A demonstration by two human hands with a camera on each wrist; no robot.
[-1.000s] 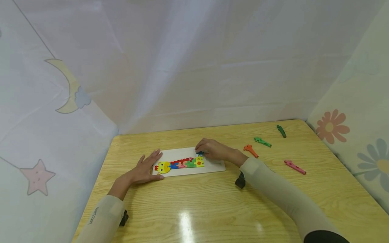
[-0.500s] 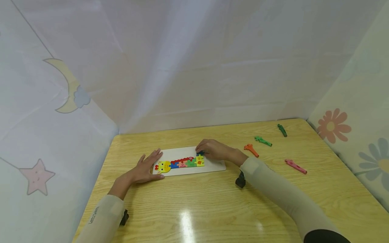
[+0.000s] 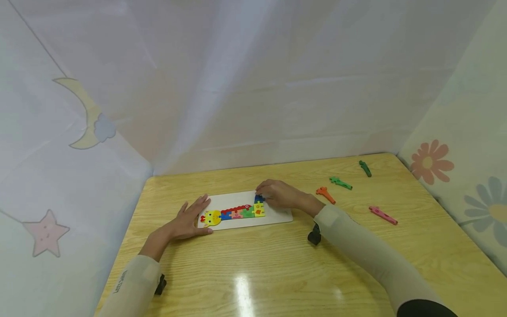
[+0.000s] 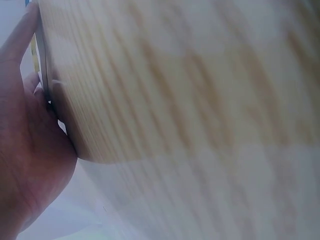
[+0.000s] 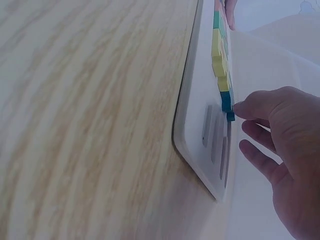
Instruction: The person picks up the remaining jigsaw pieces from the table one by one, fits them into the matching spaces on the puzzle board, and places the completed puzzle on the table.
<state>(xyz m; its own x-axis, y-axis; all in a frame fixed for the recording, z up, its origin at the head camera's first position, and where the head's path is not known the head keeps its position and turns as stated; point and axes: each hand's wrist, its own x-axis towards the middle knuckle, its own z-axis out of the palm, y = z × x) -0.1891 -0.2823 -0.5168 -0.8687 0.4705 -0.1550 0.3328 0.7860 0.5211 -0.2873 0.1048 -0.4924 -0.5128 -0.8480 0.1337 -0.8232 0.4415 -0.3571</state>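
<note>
A white puzzle board (image 3: 279, 215) lies on the table with a giraffe puzzle on it, its yellow head (image 3: 212, 218) at the left. Blue, pink, green and yellow pieces run rightward from the head. Spread fingers of my left hand (image 3: 185, 223) rest on the board's left end, thumb along the near edge. My right hand (image 3: 279, 193) pinches a dark blue puzzle piece (image 3: 259, 199) at the far side of the yellow piece (image 3: 259, 210). In the right wrist view, fingertips touch this blue piece (image 5: 226, 101); slots show in the bare end of the board.
Right of the board lie an orange piece (image 3: 325, 195), a light green piece (image 3: 341, 183), a dark green piece (image 3: 365, 168) and a pink piece (image 3: 383, 215). A pale fabric wall (image 3: 253, 110) stands behind the wooden table (image 3: 222, 273).
The dark blue piece has come to lie against the yellow piece, and more of it shows beside my right fingers. My left hand stays in place on the board.
</note>
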